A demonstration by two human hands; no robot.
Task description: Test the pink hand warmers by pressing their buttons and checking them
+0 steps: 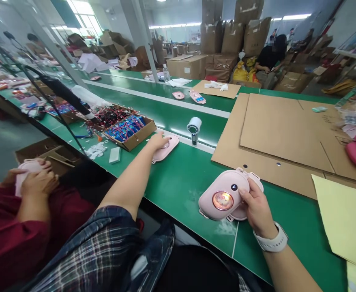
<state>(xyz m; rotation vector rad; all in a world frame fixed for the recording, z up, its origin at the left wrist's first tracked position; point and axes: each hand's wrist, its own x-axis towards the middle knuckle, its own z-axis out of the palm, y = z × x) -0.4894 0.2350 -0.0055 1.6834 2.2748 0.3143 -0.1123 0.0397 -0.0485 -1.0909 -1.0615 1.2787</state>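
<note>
My right hand (257, 205) is closed on a pink oval-shaped device (210, 202) with a lit, shiny oval window and a small round black display. A second pink piece (241, 213) shows behind it in the same grip. Farther off to the left, my left hand (158, 142) reaches across the bench with its fingers on another pink device (170, 151), partly covering its oval window. That one lies at the strip along the bench. Just right of it stands a small light-coloured handheld fan (194, 127).
An open carton (138, 134) of blue wired batteries and red-black leads sits left. Flat cardboard sheets (287, 134) and yellow sheets (339, 215) cover the right side. Beside me, a co-worker's hands (39, 178) hold a pink piece. Two pink parts (198, 97) lie across the bench.
</note>
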